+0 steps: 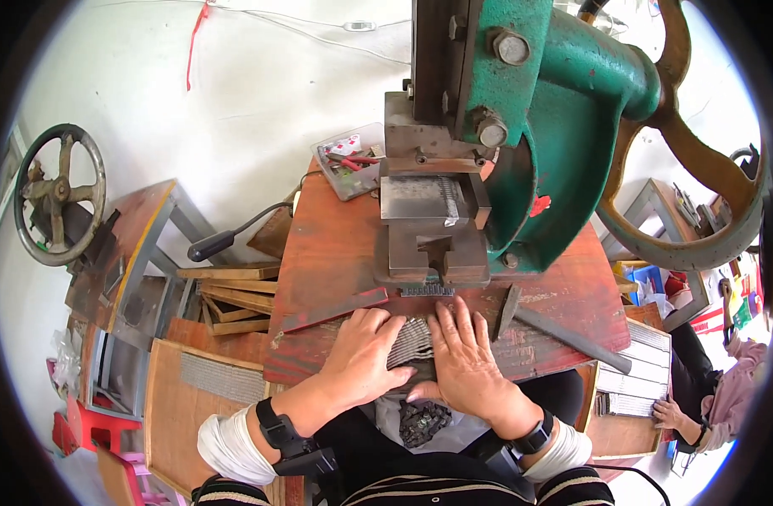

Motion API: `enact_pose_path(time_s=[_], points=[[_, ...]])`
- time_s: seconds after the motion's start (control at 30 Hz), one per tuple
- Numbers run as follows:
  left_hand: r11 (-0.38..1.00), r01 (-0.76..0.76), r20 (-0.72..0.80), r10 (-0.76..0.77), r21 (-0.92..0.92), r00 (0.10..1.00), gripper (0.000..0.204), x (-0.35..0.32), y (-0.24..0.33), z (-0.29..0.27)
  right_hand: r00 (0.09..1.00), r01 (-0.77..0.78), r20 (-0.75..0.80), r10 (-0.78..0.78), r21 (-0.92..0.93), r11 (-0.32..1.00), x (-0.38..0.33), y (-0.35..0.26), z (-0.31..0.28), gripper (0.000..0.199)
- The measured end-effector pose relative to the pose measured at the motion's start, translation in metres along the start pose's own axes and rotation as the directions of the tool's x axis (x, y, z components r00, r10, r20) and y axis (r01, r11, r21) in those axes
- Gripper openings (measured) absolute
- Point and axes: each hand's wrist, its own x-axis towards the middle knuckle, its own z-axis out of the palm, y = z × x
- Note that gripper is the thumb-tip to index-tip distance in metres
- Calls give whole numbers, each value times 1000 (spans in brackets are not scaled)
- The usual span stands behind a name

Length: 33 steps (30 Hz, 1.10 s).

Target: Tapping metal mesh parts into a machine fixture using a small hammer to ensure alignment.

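Note:
Between my hands at the wooden table's front edge lies a packed row of slim silver metal strips [412, 341]. My left hand [359, 356] curls around their left side, fingers bent and thumb against the near end. Flat along their right side rests my right hand [471, 367], its fingers stretched forward and its thumb out to the left. Just beyond the fingertips, a short row of small dark metal pieces [427, 290] sits before the press's steel die [437, 253]. Below the hands, a plastic bag [464, 428] on my lap holds dark metal bits [424, 422].
A green hand press [563, 160] with a large wheel stands on the red-brown table [319, 244]. A hammer [563, 336] lies right of my hands, a dark red bar [336, 310] left. Wooden trays [163, 405] flank the table. At right, another person's hand [669, 413] touches a tray of strips.

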Motion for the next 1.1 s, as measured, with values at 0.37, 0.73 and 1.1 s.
enact_pose_path(time_s=[0.37,0.73,1.1], points=[[982,-76,-83,62,-172,995,63,-9,-13,6,993,73,31,-116,609,790,21,22,-10,90],[992,-63,-185,42,-110,982,66,-15,-10,23,997,77,-39,-67,356,931,14,16,-2,90],[973,-98,-183,59,-208,981,92,-10,-17,17,981,195,-109,-162,610,768,29,28,-7,77]])
